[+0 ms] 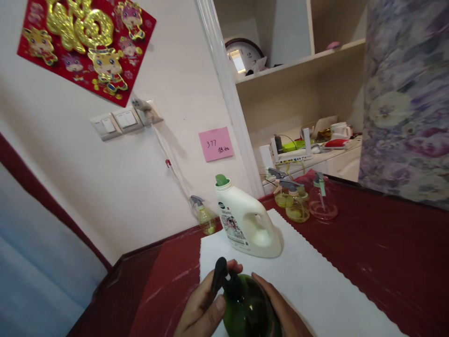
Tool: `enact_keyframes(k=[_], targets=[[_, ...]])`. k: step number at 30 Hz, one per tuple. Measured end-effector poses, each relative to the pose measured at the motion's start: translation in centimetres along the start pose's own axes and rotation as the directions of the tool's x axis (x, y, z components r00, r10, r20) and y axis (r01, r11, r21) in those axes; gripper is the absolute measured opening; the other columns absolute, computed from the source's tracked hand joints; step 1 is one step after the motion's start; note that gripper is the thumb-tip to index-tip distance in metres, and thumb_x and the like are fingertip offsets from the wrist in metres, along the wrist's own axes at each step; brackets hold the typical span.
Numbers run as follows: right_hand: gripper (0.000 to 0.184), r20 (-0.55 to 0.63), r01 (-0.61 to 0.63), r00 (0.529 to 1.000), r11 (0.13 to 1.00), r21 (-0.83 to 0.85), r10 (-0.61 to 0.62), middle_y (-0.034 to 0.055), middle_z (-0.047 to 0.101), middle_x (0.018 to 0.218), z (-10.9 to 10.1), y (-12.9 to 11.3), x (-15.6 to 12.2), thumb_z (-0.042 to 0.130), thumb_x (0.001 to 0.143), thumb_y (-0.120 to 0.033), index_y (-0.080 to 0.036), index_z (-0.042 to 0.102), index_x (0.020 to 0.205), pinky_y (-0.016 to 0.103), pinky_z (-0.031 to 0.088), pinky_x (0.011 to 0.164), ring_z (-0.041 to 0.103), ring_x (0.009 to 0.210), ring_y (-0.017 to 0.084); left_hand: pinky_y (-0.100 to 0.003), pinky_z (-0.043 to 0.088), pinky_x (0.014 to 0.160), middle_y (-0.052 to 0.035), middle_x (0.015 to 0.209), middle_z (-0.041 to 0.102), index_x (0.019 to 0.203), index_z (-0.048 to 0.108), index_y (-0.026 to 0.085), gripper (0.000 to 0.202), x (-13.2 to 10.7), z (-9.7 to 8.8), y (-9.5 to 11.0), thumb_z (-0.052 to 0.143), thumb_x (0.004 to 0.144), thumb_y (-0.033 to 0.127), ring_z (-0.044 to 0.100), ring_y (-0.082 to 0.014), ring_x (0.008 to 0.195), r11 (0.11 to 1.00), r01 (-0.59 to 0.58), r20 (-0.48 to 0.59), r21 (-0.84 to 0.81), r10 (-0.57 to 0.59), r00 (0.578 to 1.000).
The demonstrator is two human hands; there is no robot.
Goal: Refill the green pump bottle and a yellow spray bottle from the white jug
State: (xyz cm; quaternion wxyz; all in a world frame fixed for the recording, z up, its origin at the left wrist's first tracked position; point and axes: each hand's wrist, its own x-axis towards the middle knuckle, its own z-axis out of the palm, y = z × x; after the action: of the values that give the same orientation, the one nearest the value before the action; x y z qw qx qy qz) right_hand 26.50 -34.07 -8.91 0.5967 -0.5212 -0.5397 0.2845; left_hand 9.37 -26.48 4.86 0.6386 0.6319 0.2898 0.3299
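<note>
A dark green pump bottle (250,309) with a black pump head stands at the bottom middle of the head view, between my hands. My left hand (205,302) closes round its neck and pump, thumb and fingers on either side. Along the bottle's right side lies my right hand (280,304), its fingers curved against the body; part of that hand is out of the frame. Beyond them a cream jug (250,220) with a moulded handle and a green piece in its mouth stands upright on the white sheet (319,281).
A yellowish spray bottle (206,219) stands by the wall, left of the jug. Several more, including a pink one (322,206), stand at the back right of the dark red table (386,243). Behind them are shelves with a router (291,154) and a clock (243,54).
</note>
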Motion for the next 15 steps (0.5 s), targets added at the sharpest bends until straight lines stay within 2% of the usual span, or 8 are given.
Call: enact_keyframes(k=[4,8,12,15], targets=[[0.068,0.069,0.019,0.997,0.998,0.066,-0.024,0.0141,0.049,0.155,0.09,0.19,0.26,0.060,0.089,-0.037,-0.024,0.043,0.153,0.044,0.042,0.115,0.049,0.141,0.029,-0.047,0.045,0.110,-0.0099,0.125,0.075,0.121,0.075,0.029,0.050,0.35,-0.11,0.04,0.080,0.077,0.054,0.058,-0.0358,0.131,1.000,0.013,0.039,-0.016,-0.012,0.999],[0.075,0.090,-0.010,0.996,0.999,0.035,0.007,0.0156,0.050,0.154,-0.34,-0.37,0.55,0.064,0.084,-0.040,-0.021,0.042,0.153,0.044,0.044,0.113,0.052,0.139,0.030,-0.043,0.049,0.102,-0.0117,0.115,0.076,0.112,0.077,0.024,0.053,0.53,0.29,0.07,0.084,0.070,0.056,0.065,-0.0344,0.118,0.999,-0.032,0.009,0.010,0.031,0.999],[0.079,0.135,-0.021,0.991,0.999,0.032,0.016,0.0142,0.051,0.153,-0.73,-0.45,0.67,0.067,0.080,-0.038,-0.022,0.043,0.153,0.043,0.041,0.115,0.052,0.138,0.030,-0.038,0.052,0.093,-0.0100,0.108,0.076,0.097,0.077,0.023,0.053,0.60,0.72,0.25,0.090,0.060,0.057,0.064,-0.0340,0.116,0.994,-0.111,-0.119,0.014,0.112,0.986],[0.091,0.145,-0.023,0.989,1.000,-0.015,0.025,0.0169,0.049,0.154,-0.45,0.32,0.83,0.074,0.071,-0.042,-0.020,0.041,0.154,0.048,0.040,0.116,0.050,0.139,0.035,-0.043,0.054,0.094,-0.0116,0.106,0.077,0.098,0.074,0.022,0.058,0.54,0.19,0.77,0.090,0.058,0.061,0.066,-0.0362,0.113,0.990,-0.135,-0.246,0.037,0.140,0.959]])
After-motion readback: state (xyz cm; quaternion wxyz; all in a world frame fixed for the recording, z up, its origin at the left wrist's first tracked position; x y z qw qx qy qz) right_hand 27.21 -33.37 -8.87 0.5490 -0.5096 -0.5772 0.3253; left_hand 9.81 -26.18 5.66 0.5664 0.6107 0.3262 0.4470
